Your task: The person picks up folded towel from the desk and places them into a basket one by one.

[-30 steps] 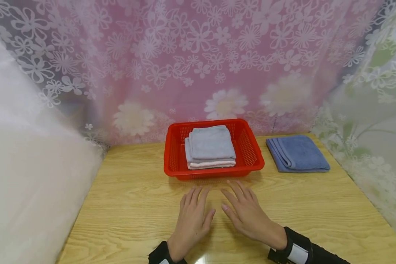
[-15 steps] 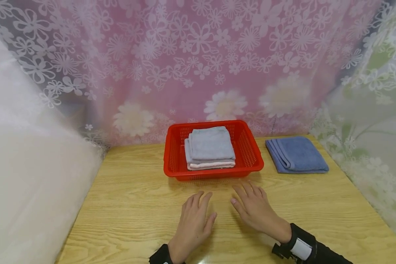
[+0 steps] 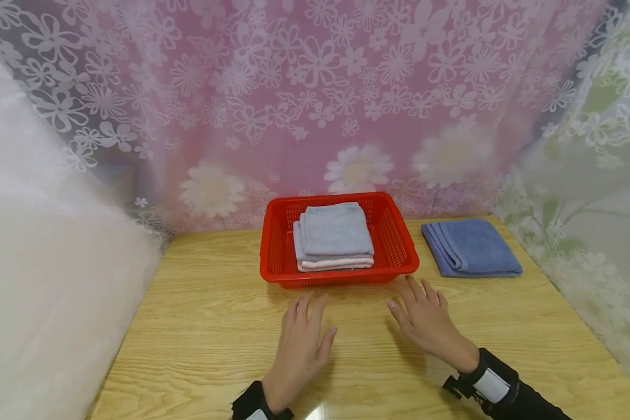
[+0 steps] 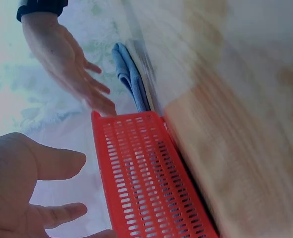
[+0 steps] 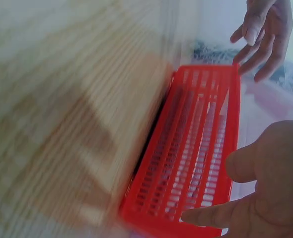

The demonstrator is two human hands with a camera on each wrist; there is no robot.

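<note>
A red slotted plastic basket (image 3: 341,281) stands near the back of the table, and folded towels (image 3: 336,230), pale grey-blue over pinkish white, lie stacked inside it. In the head view my left hand (image 3: 300,350) hovers in front of the basket's front left part, fingers spread, holding nothing. My right hand (image 3: 433,326) is near the front right corner of the basket, its fingers extended and holding nothing. To the right of the basket lies a folded blue towel (image 3: 475,248). The left wrist view shows the basket's slotted side (image 4: 146,183) just beyond my thumb.
The wooden table (image 3: 199,326) reaches under everything. A pink floral curtain (image 3: 294,105) hangs close behind the basket, with a white sheet (image 3: 47,262) along the left and a pale leafy curtain (image 3: 593,233) along the right.
My right hand has moved right and forward, toward the basket's front right corner. My left hand has shifted slightly left, so the hands are farther apart. The basket and towels stay in place.
</note>
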